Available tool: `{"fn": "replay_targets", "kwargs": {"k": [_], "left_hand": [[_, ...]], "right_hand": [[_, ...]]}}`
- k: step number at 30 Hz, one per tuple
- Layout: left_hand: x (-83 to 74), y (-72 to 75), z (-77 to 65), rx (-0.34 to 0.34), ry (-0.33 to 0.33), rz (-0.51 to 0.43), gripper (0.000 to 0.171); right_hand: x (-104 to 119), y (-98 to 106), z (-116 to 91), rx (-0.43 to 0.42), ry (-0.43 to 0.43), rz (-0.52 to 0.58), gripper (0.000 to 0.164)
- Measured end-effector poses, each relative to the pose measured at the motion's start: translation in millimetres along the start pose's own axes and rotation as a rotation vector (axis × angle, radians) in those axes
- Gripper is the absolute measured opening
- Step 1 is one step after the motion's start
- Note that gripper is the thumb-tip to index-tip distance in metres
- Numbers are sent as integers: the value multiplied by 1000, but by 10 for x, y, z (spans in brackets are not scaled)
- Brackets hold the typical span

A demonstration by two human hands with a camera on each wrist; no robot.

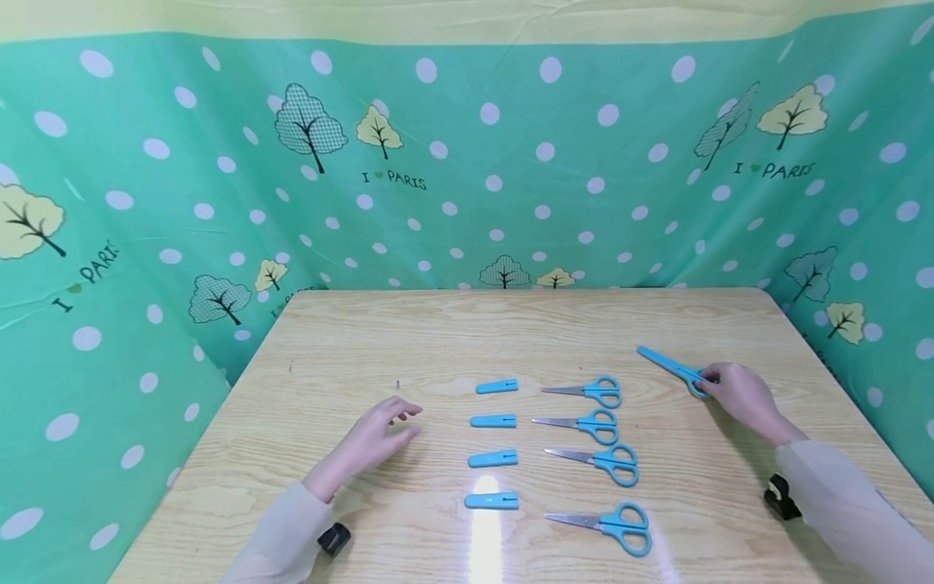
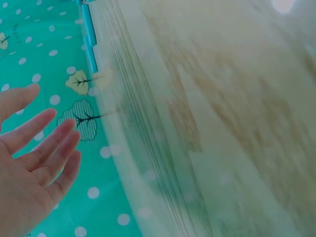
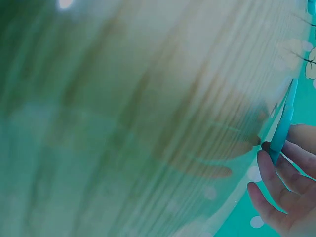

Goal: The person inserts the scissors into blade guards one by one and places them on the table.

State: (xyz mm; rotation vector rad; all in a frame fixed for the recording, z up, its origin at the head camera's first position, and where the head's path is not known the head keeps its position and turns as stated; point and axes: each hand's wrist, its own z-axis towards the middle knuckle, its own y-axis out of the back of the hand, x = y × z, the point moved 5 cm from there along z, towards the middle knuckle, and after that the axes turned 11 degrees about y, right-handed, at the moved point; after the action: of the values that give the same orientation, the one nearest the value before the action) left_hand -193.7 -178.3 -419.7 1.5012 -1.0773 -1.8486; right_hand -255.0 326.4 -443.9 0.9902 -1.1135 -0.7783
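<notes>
On the right side of the table, my right hand (image 1: 746, 397) pinches the blue handle of a pair of scissors (image 1: 689, 375). A blue cover (image 1: 655, 357) encloses its blades and points to the far left. The right wrist view shows the same scissors (image 3: 282, 129) edge-on between thumb and fingers, low over the tabletop. My left hand (image 1: 370, 442) is held over the left part of the table with fingers loosely extended and nothing in them. Nearest to it is a column of several blue blade covers (image 1: 494, 421).
Several bare-bladed scissors (image 1: 594, 464) with blue handles lie in a column right of the covers, blades pointing left. The wooden table (image 1: 409, 324) is backed by a green dotted curtain (image 1: 467, 203). A black wrist device (image 1: 334, 538) sits at the left sleeve.
</notes>
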Motion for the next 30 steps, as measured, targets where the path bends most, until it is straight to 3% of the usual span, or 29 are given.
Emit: {"fn": "replay_targets", "kwargs": {"k": [14, 30], "left_hand": [[-42, -54, 110, 29, 4, -12, 28], [-188, -159, 382, 80, -1, -18, 28]], "right_hand": [[31, 25, -2, 22, 28, -7, 21], [450, 46, 51, -3, 159, 88, 21]]}}
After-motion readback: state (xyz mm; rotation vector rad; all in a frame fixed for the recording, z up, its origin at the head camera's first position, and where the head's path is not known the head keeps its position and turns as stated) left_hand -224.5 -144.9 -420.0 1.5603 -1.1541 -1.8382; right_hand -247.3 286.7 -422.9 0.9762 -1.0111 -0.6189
